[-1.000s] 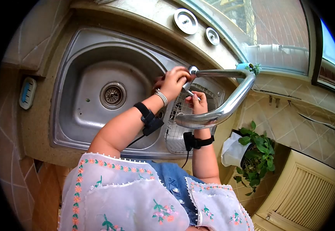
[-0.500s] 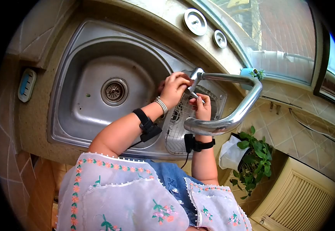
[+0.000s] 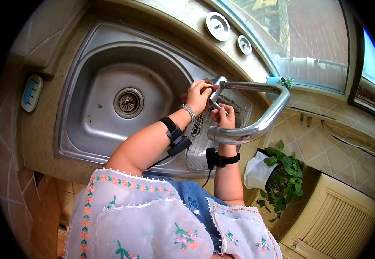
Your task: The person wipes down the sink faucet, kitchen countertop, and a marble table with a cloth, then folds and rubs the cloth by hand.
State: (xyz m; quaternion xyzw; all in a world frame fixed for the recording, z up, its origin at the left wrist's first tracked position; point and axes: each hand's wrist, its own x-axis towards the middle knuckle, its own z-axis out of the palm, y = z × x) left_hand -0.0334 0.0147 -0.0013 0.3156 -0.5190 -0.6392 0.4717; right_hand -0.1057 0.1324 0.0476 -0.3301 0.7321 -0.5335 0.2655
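Right in front of you lies the steel sink point(image 3: 105, 82), with a wire rack point(image 3: 199, 152) in its smaller basin. Over the rack bends the chrome faucet point(image 3: 268, 118), its base by the sink's window-side edge. Your left hand point(image 3: 198, 96) is wrapped around the faucet near its base; just beside it, your right hand point(image 3: 226, 118) pinches a slim metal piece point(image 3: 218, 105).

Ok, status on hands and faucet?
Left hand at faucet body, grip unclear. Right hand pinching slim metal piece. Spout partly hides right wrist from view.
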